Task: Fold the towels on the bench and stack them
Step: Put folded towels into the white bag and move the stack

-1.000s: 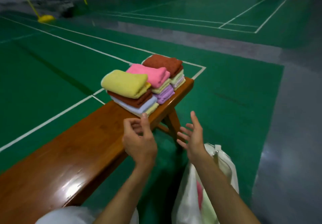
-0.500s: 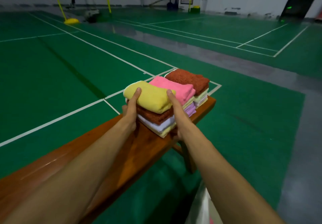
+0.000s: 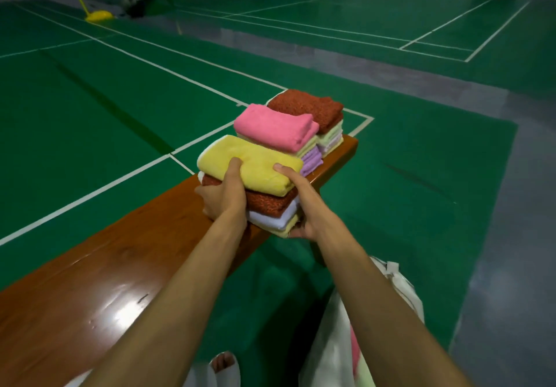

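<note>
I see the left hand (image 3: 224, 198) and right hand (image 3: 302, 209) clamped on the nearest towel stack (image 3: 270, 207), thumbs pressing its yellow top towel (image 3: 258, 165)

- A long, glossy reddish-brown wooden table (image 3: 120, 266) stands on the green court floor (image 3: 90, 116).
- A pink-topped stack (image 3: 275, 128) of folded terry towels, with pale yellow and lilac ones beneath, sits on the table's far part.
- A rust-topped stack (image 3: 307, 107) of folded towels touches the far side of the pink-topped stack, at the table's end.
- A yellow-topped stack (image 3: 255, 164) of folded towels sits just nearer than the pink-topped stack, with its corner past the table's right edge.
</note>
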Tool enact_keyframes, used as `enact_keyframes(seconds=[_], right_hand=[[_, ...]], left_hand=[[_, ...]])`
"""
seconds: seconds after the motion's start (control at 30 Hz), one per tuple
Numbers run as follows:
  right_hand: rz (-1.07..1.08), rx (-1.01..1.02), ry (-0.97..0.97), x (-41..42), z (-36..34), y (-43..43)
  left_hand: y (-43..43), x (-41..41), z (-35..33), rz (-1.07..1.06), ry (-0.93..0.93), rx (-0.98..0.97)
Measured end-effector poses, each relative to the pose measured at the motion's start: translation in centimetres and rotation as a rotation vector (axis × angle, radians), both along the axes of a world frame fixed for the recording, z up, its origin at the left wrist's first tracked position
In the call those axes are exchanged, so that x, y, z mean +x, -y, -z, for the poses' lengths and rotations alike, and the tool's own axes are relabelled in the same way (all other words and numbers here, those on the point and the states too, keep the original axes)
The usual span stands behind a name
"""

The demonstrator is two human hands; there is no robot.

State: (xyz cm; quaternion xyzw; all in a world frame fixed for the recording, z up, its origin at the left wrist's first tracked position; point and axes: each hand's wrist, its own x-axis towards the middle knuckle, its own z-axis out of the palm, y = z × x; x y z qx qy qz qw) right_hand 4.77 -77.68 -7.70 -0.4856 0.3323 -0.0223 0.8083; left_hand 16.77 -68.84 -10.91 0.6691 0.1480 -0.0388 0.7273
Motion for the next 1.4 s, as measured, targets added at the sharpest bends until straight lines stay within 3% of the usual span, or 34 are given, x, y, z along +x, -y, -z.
enact_keyframes(seconds=[0.17, 0.33, 0.47, 0.53, 0.6, 0.73, 0.83, 0.97, 1.03, 1.13, 1.27, 1.4], right_hand=[[0.079, 0.042, 0.081, -4.9, 2.4, 1.0], [0.269, 0.067, 0.11, -10.5, 6.0, 3.2], [0.412, 0.042, 0.112, -15.6, 8.8, 5.0], [0.435, 0.046, 0.095, -17.8, 10.6, 5.5], [0.497, 0.115, 0.077, -19.5, 13.3, 6.2], [0.556, 0.079, -0.045, -22.7, 18.2, 6.6], [0.477, 0.236, -0.141, -26.3, 21.7, 7.8], [0.328, 0.573, -0.071, -29.4, 25.9, 10.9], [0.265, 0.457, -0.17, -28.9, 27.8, 12.1], [0.297, 0.296, -0.275, -28.3, 29.6, 13.3], [0.207, 0.321, -0.275, -28.8, 31.3, 14.1], [0.018, 0.221, -0.345, -27.7, 33.9, 14.0]], left_hand=[[1.1, -7.0, 0.0, -0.026, -0.026, 0.038], [2.7, -15.8, 0.6, 0.043, -0.09, -0.063], [5.3, -20.2, 3.7, 0.146, -0.451, -0.326], [6.4, -22.2, 5.7, 0.323, -0.63, -0.543], [7.1, -23.6, 7.7, 0.484, -0.744, -0.613], [8.7, -24.4, 12.2, 0.601, -0.831, -0.501], [9.6, -24.4, 15.8, 0.691, -0.866, -0.348], [9.6, -24.3, 20.0, 0.987, -0.887, -0.172], [9.9, -24.9, 22.3, 1.11, -0.876, -0.1], [10.7, -25.9, 25.9, 1.132, -0.864, -0.043], [11.7, -26.6, 30.2, 1.116, -0.831, 0.064], [12.2, -27.0, 32.5, 1.062, -0.832, 0.0]])
